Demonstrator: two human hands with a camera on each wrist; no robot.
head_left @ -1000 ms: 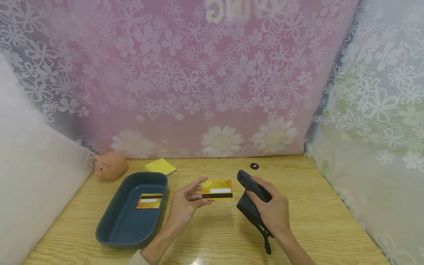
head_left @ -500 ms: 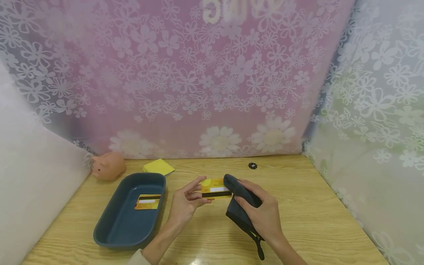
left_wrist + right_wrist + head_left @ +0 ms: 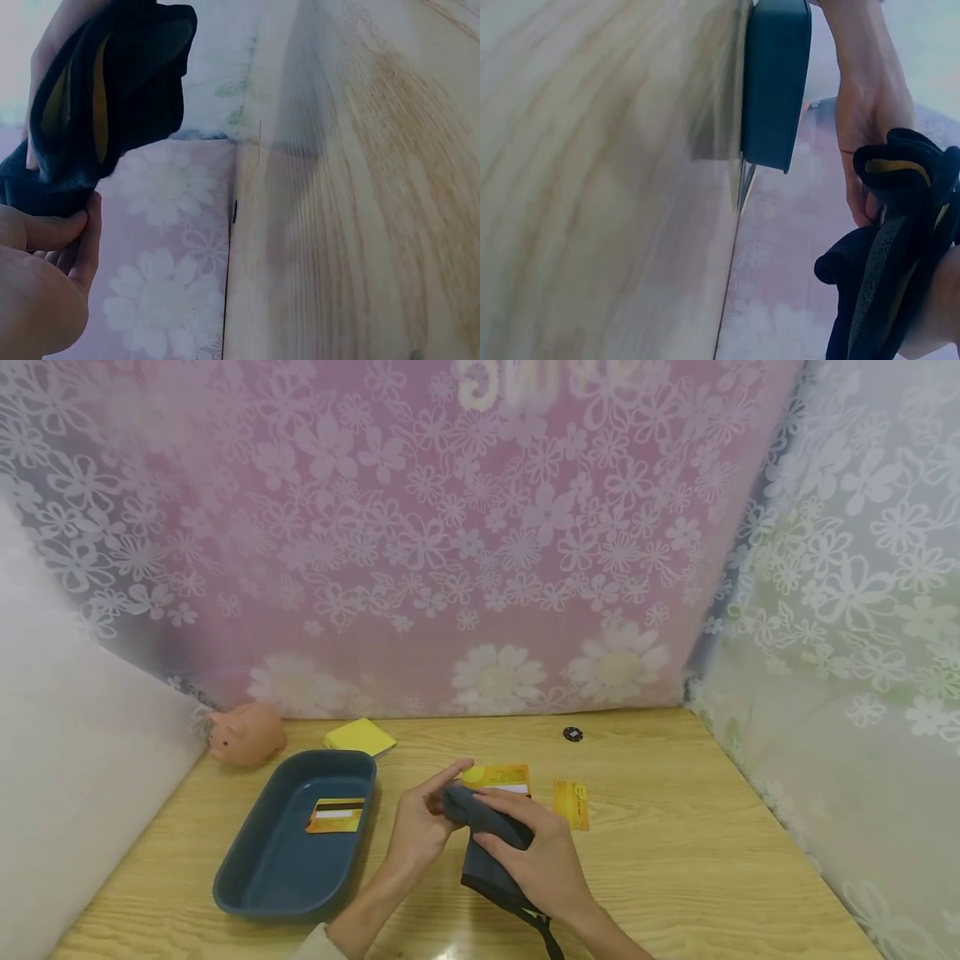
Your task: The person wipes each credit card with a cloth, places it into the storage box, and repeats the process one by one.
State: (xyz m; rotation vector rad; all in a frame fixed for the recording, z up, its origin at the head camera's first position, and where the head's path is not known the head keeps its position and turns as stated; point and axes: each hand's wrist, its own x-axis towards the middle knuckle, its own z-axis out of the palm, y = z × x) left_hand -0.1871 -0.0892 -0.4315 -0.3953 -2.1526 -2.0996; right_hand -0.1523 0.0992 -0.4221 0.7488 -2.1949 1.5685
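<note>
An orange-yellow card (image 3: 498,774) with a white strip stands at the fingers of my left hand (image 3: 420,827), partly covered by a dark fabric pouch. My right hand (image 3: 543,860) grips this folded pouch (image 3: 491,852), which has black trim and a strap. The pouch's end overlaps my left thumb, hiding the full grip on the card. In the left wrist view, my left thumb and finger (image 3: 88,225) meet at the pouch's lower edge. Yellow strips show between the pouch's layers (image 3: 930,195) in the right wrist view. Another orange card (image 3: 572,805) lies on the table, right of the pouch.
A dark blue bin (image 3: 277,893) stands left on the wooden table (image 3: 712,860), holding an orange card (image 3: 336,816). Behind it are a pink piggy bank (image 3: 247,735) and a yellow pad (image 3: 362,735). A black chip (image 3: 573,734) lies near the flowered curtain (image 3: 480,568).
My right hand has carried the pouch left, over the front of the left hand's card. The card on the table at the right has come into sight. My left hand has hardly moved.
</note>
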